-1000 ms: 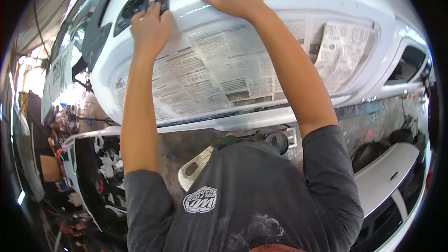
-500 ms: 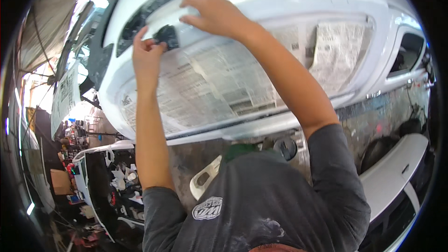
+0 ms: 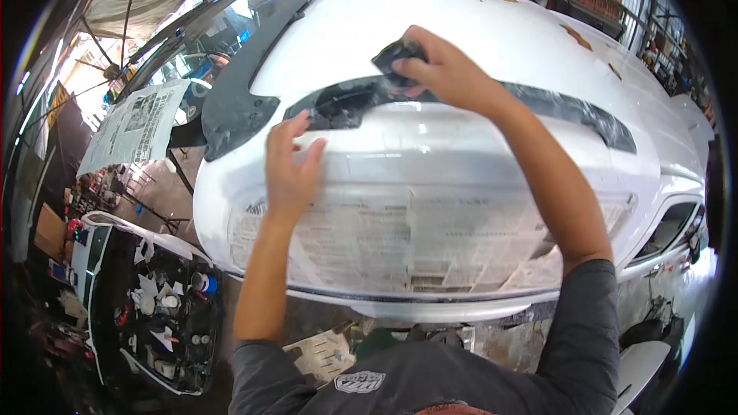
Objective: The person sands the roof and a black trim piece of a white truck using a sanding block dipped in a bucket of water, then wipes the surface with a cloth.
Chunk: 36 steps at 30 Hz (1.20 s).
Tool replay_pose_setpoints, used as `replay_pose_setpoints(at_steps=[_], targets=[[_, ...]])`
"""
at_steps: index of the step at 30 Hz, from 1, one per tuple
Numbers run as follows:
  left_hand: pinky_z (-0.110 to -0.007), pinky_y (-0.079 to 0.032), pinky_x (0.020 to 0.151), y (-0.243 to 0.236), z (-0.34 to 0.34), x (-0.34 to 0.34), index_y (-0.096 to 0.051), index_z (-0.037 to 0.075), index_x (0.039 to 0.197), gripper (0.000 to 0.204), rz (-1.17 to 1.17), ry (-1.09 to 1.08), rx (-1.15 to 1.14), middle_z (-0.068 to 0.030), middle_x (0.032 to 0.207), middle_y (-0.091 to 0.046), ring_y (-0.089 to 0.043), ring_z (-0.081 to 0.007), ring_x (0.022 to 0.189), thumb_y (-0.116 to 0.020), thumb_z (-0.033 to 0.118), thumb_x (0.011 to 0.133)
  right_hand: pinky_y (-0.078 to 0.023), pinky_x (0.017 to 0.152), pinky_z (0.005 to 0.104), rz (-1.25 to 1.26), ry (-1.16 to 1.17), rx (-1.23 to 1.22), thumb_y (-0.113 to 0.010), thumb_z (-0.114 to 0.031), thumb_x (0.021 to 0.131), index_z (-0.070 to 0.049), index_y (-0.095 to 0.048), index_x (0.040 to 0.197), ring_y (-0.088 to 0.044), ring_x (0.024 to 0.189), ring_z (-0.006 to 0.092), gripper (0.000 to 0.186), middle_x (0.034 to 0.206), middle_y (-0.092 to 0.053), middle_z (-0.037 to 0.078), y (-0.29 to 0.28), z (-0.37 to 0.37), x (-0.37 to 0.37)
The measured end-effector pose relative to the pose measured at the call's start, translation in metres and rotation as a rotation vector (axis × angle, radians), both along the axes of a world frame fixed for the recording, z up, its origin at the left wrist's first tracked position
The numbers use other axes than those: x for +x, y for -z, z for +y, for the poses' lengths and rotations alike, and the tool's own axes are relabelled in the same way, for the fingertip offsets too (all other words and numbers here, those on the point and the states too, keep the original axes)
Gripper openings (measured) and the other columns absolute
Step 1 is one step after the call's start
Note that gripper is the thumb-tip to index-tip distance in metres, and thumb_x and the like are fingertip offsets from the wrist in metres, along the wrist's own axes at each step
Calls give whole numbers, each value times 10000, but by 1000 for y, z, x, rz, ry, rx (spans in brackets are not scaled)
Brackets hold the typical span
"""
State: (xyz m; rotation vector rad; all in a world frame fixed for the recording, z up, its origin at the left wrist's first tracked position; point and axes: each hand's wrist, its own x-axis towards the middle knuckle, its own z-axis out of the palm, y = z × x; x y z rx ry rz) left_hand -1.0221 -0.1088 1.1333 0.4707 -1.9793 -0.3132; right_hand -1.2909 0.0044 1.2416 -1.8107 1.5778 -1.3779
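In front of me is a white vehicle body (image 3: 330, 46) with a dark, dust-smudged strip (image 3: 553, 104) running along it. My right hand (image 3: 446, 73) is closed on a small black folded piece (image 3: 392, 58), cloth-like or sheet-like; its exact kind does not show. It is over the white surface at the strip's upper edge. My left hand (image 3: 290, 177) has its fingers apart and holds nothing. Its fingertips are close to the left part of the strip. Below both hands, newspaper sheets (image 3: 369, 242) cover the side window area.
Another newspaper sheet (image 3: 138, 127) hangs at the left, beside the black rear edge piece (image 3: 246, 119). Lower left, a dark open vehicle part (image 3: 150, 338) holds cups, paper scraps and cans. A white panel (image 3: 642, 373) lies at lower right, and brown patches (image 3: 576, 37) mark the far roof.
The black piece has passed from my left hand to my right hand. My left hand has opened and lowered. The view has shifted so more of the white roof shows.
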Motion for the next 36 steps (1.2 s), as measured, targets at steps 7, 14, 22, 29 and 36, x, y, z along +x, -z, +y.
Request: replay_pose_setpoints(at_steps=[7,14,22,29,36], targets=[[-490,-285,1142,-40,-122,50,-598,43,1316,424,-440,-111,-325,-171,1393,-521,-402,-383,1332,-644,223,935,-493,653,270,216,39,254,-629,-222,1008,-46,-625,1070,-619,739,96,187,858,-639,20,-17,-82,-38],[-479,-291,1150,-124,-211,-3,-624,78,1298,368,-403,39,-485,-144,1419,-525,-417,-337,1357,-550,281,1000,-494,740,342,300,31,263,-705,-194,937,-6,-636,997,-615,772,195,210,840,-685,126,8,-118,-24],[-397,-449,935,-128,-313,-148,-687,22,1091,390,-109,358,-22,-127,1111,-688,-616,-305,1074,-447,328,1066,-452,664,322,292,84,358,-735,-148,914,-22,-636,935,-518,702,150,162,737,-598,81,8,-126,-34],[-360,-506,885,-69,-334,-148,-710,64,1105,401,-134,256,-38,-112,1063,-725,-677,-292,1001,-518,410,1041,-469,653,346,376,-157,242,-738,-104,881,-30,-634,910,-596,720,246,130,781,-595,91,14,-138,-43],[-325,-528,780,-72,-337,-149,-716,86,1142,405,-138,177,-174,-91,1021,-738,-698,-243,866,-571,444,1020,-470,677,419,321,-190,410,-772,-100,828,-42,-594,898,-605,740,336,199,766,-584,114,15,-141,-46]])
